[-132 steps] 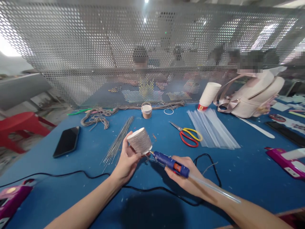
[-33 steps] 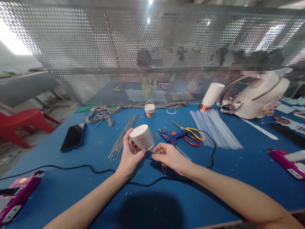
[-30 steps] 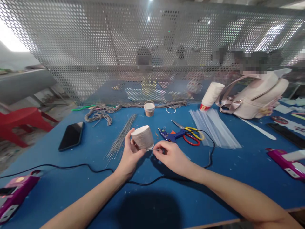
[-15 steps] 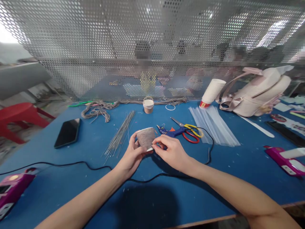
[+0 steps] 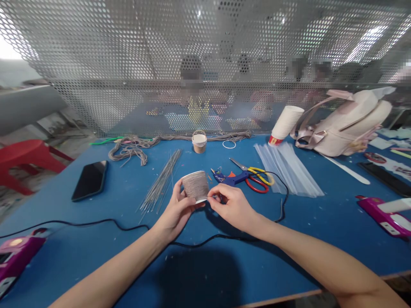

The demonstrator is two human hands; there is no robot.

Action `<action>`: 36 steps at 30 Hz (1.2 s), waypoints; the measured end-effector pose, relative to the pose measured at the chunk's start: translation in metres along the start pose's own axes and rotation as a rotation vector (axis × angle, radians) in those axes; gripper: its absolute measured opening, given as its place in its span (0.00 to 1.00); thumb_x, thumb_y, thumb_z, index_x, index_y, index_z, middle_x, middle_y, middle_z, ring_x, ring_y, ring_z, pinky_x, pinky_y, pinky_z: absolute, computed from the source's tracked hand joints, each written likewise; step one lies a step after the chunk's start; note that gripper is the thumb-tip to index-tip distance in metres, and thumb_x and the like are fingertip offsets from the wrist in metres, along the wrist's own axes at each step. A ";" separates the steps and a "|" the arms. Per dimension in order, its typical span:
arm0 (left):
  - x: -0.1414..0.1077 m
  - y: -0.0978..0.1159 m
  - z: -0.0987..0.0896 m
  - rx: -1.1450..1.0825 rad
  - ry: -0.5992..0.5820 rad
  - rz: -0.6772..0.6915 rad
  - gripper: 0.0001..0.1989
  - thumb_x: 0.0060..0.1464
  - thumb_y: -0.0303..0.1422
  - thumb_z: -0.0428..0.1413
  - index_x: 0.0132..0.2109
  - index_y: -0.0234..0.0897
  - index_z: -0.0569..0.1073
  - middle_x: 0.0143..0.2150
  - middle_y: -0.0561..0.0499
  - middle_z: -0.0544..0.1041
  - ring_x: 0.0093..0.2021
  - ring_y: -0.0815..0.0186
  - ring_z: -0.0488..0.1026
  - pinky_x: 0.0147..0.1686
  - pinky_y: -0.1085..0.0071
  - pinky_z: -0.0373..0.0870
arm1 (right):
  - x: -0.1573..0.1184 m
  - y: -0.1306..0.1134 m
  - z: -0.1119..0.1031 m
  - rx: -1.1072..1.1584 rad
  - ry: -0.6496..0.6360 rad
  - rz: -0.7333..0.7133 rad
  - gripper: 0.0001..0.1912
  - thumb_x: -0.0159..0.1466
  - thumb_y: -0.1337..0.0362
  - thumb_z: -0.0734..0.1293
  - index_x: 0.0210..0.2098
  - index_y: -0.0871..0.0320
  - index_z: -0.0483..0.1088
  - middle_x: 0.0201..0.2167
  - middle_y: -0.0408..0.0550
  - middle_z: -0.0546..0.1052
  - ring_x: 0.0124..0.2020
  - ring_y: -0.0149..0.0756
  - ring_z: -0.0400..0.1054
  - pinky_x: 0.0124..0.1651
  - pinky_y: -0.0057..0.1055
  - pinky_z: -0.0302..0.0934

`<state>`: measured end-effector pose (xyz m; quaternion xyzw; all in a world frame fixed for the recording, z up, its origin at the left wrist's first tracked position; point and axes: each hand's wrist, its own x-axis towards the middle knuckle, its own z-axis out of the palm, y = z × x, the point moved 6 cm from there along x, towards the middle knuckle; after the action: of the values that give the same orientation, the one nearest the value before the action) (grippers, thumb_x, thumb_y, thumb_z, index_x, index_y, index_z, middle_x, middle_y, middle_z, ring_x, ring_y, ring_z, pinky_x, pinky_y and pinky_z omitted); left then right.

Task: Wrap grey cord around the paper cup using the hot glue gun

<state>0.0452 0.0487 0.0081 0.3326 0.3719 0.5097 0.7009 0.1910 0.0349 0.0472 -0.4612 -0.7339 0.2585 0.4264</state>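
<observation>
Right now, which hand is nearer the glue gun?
Right: the right hand is just on the near side of the glue gun; the left hand is farther left, holding the cup.

The wound cord [image 5: 195, 186] looks matt and ridged, the phone [image 5: 90, 180] glossy.

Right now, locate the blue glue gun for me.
In the head view, the blue glue gun lies just right of centre, by the scissors, beyond the right hand.
</observation>
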 end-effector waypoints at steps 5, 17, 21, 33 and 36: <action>0.000 0.000 0.001 -0.012 -0.031 0.017 0.34 0.40 0.23 0.60 0.55 0.46 0.63 0.48 0.50 0.74 0.45 0.59 0.75 0.50 0.56 0.70 | 0.000 0.004 0.001 0.089 -0.012 0.085 0.04 0.58 0.68 0.64 0.27 0.57 0.69 0.23 0.41 0.71 0.24 0.29 0.63 0.28 0.25 0.58; -0.002 0.000 0.002 -0.040 -0.086 0.046 0.36 0.39 0.25 0.64 0.57 0.51 0.64 0.50 0.50 0.74 0.52 0.55 0.72 0.55 0.54 0.67 | -0.002 0.007 0.003 0.172 -0.036 0.202 0.03 0.56 0.66 0.66 0.25 0.57 0.69 0.19 0.38 0.68 0.21 0.28 0.60 0.25 0.25 0.55; -0.002 -0.001 -0.002 0.003 -0.059 0.060 0.41 0.36 0.26 0.68 0.58 0.52 0.63 0.51 0.50 0.74 0.54 0.57 0.71 0.58 0.58 0.64 | -0.002 0.006 0.005 0.183 -0.044 0.221 0.03 0.55 0.66 0.66 0.25 0.57 0.68 0.19 0.38 0.68 0.21 0.27 0.60 0.26 0.25 0.55; -0.002 0.004 -0.005 0.065 -0.012 0.117 0.41 0.35 0.27 0.70 0.56 0.50 0.63 0.49 0.52 0.75 0.50 0.60 0.73 0.53 0.64 0.68 | -0.005 0.001 0.006 0.181 -0.068 0.184 0.06 0.58 0.64 0.66 0.25 0.57 0.68 0.20 0.39 0.69 0.22 0.28 0.60 0.26 0.25 0.54; -0.002 0.003 -0.005 0.058 -0.013 0.107 0.41 0.35 0.27 0.70 0.56 0.49 0.63 0.50 0.52 0.75 0.50 0.61 0.72 0.52 0.65 0.68 | -0.005 0.000 0.006 0.190 -0.058 0.174 0.05 0.57 0.65 0.65 0.25 0.57 0.68 0.19 0.39 0.68 0.22 0.27 0.60 0.26 0.24 0.55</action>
<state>0.0392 0.0481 0.0086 0.3755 0.3635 0.5332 0.6652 0.1869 0.0307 0.0426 -0.4731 -0.6753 0.3761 0.4226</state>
